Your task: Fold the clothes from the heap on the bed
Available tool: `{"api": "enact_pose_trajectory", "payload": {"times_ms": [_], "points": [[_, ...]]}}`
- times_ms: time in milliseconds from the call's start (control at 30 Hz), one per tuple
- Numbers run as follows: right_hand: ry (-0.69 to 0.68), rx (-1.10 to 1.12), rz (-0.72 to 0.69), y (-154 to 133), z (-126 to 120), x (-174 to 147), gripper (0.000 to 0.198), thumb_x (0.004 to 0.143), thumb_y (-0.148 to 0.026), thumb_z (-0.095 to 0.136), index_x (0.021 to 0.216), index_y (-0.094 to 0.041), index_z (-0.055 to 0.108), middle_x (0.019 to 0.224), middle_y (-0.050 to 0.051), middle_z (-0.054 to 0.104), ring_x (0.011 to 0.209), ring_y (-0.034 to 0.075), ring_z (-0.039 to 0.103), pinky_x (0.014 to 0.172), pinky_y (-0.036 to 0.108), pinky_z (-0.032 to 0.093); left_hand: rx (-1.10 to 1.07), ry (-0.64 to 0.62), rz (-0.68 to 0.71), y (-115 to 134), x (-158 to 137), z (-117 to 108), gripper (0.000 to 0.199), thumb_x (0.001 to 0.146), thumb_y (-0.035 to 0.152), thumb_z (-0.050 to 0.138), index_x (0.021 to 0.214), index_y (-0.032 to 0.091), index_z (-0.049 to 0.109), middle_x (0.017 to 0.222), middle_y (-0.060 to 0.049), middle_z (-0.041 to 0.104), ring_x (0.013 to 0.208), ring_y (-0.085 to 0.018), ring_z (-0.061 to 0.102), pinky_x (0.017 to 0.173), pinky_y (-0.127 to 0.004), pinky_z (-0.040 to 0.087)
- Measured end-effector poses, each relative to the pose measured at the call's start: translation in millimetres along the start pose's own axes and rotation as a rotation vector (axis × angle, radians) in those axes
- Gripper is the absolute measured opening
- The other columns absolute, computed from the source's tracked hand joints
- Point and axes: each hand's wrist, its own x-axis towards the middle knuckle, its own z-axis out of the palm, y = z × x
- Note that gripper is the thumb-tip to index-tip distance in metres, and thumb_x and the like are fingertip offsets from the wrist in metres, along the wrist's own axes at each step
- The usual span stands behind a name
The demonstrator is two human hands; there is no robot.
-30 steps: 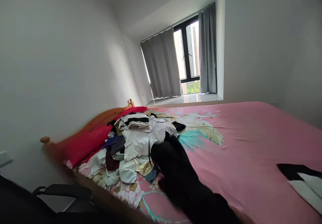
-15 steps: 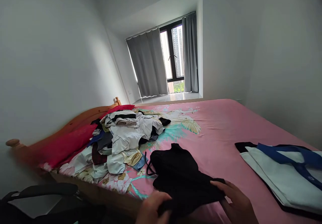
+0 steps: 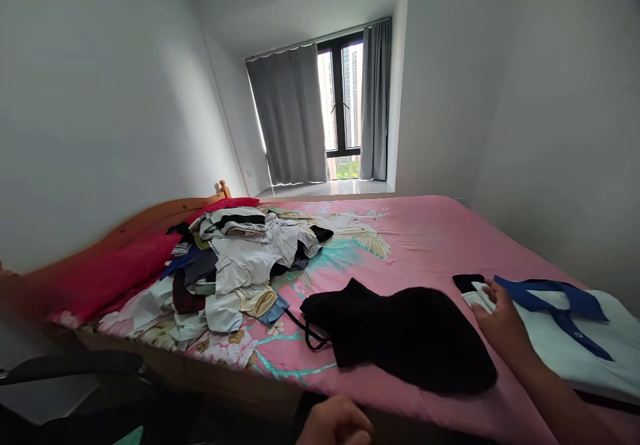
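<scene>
The black strappy top (image 3: 400, 338) lay spread on the pink floral bedsheet (image 3: 425, 245). To the top's right was a folded, blue-collared white polo shirt (image 3: 600, 358); the right hand (image 3: 505, 328) was at its edge, though whether thumb and fingers pinched cloth could not be told. On the top's near side, the left hand (image 3: 335, 422) had curled fingers, its grip also unclear. A clothes heap (image 3: 247, 262) sat left of the top.
</scene>
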Motion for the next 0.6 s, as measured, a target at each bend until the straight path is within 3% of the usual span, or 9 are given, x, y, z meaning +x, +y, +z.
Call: {"api": "enact_pose_trajectory", "payload": {"times_ms": [67, 133, 167, 233, 333, 433, 500, 600], "points": [[-0.135, 0.066, -0.064, -13.9, 5.5, -34.6, 0.047, 0.079, -0.044, 0.048, 0.119, -0.020, 0.051, 0.111, 0.011, 0.061, 0.100, 0.026, 0.059, 0.085, 0.038, 0.048, 0.007, 0.145, -0.044, -16.5, 11.9, -13.7, 0.020, 0.080, 0.030, 0.053, 0.076, 0.018, 0.068, 0.073, -0.003, 0.065, 0.069, -0.015, 0.056, 0.063, -0.024, 0.042], [-0.475, 0.117, -0.130, -31.5, 23.5, -86.0, 0.032, 0.082, -0.045, 0.047, 0.098, -0.021, 0.061, 0.101, 0.007, 0.065, 0.094, 0.021, 0.061, 0.083, 0.032, 0.048, 0.015, 0.253, -0.061, -37.8, 29.2, -27.3, 0.021, 0.082, 0.031, 0.051, 0.078, 0.018, 0.066, 0.076, -0.003, 0.064, 0.072, -0.016, 0.057, 0.065, -0.026, 0.043], [-0.645, 0.118, -0.161, -39.4, 37.0, -112.5, 0.028, 0.083, -0.041, 0.046, 0.094, -0.021, 0.062, 0.098, 0.006, 0.065, 0.091, 0.020, 0.061, 0.082, 0.030, 0.048, 0.020, 0.286, -0.066, -48.1, 39.1, -33.0, 0.021, 0.082, 0.031, 0.050, 0.080, 0.018, 0.066, 0.080, -0.004, 0.065, 0.075, -0.017, 0.058, 0.066, -0.026, 0.043], [-0.790, 0.104, -0.201, -50.3, 70.5, -157.2, 0.027, 0.083, -0.033, 0.045, 0.100, -0.021, 0.062, 0.101, 0.005, 0.064, 0.094, 0.019, 0.060, 0.084, 0.029, 0.047, 0.034, 0.319, -0.068, -63.9, 58.6, -40.7, 0.021, 0.082, 0.031, 0.050, 0.084, 0.018, 0.067, 0.087, -0.006, 0.066, 0.082, -0.019, 0.060, 0.071, -0.029, 0.044], [-0.754, -0.055, -0.238, -54.9, 126.1, -190.6, 0.047, 0.076, -0.030, 0.054, 0.122, -0.017, 0.053, 0.122, 0.010, 0.055, 0.114, 0.024, 0.050, 0.097, 0.036, 0.040, 0.046, 0.323, -0.067, -72.3, 76.7, -41.1, 0.022, 0.083, 0.029, 0.047, 0.085, 0.018, 0.067, 0.091, -0.007, 0.066, 0.087, -0.021, 0.061, 0.073, -0.030, 0.046], [-0.622, -0.346, -0.182, -52.3, 168.5, -190.3, 0.052, 0.075, -0.030, 0.054, 0.125, -0.015, 0.050, 0.123, 0.013, 0.054, 0.115, 0.032, 0.047, 0.091, 0.048, 0.039, 0.047, 0.278, -0.062, -74.0, 74.7, -30.9, 0.020, 0.081, 0.024, 0.047, 0.086, 0.020, 0.066, 0.092, -0.007, 0.067, 0.088, -0.021, 0.061, 0.075, -0.031, 0.047], [-0.567, -0.437, -0.181, -49.9, 182.1, -183.4, 0.041, 0.077, -0.023, 0.049, 0.116, -0.017, 0.057, 0.114, 0.011, 0.058, 0.107, 0.031, 0.050, 0.086, 0.047, 0.040, 0.057, 0.272, -0.053, -79.8, 66.5, -23.6, 0.020, 0.080, 0.022, 0.048, 0.089, 0.021, 0.066, 0.095, -0.007, 0.066, 0.092, -0.021, 0.061, 0.081, -0.033, 0.047], [-0.578, -0.359, -0.189, -46.6, 180.5, -177.9, 0.033, 0.076, -0.018, 0.044, 0.104, -0.020, 0.061, 0.106, 0.007, 0.061, 0.101, 0.026, 0.053, 0.083, 0.042, 0.040, 0.117, 0.334, -0.043, -95.6, 57.8, -17.9, 0.026, 0.081, 0.023, 0.047, 0.102, 0.021, 0.063, 0.109, -0.009, 0.064, 0.107, -0.023, 0.056, 0.094, -0.038, 0.043]]}}
